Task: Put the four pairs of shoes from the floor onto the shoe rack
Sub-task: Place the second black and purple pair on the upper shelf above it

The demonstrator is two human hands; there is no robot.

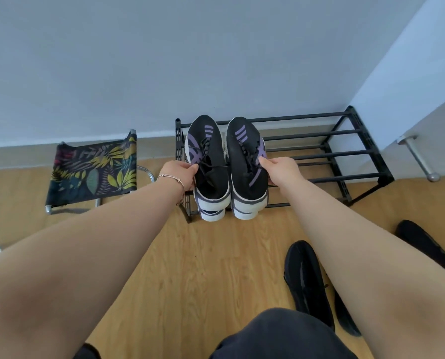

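Note:
A black metal shoe rack [345,154] stands against the wall ahead. Over its left end are two black sneakers with purple stripes and white soles, toes toward the wall. My left hand [178,174] grips the left sneaker [207,161] at its outer side. My right hand [278,171] grips the right sneaker [247,164] at its outer side. Whether the soles rest on the top bars I cannot tell. On the wooden floor to the right lie black shoes [307,281], one [423,244] partly hidden by my right arm.
A folding stool [92,174] with a leaf-print fabric seat stands left of the rack. A white door with a metal handle [418,159] is at the right. My dark-clothed knee [281,335] fills the bottom centre. The rack's right half holds nothing.

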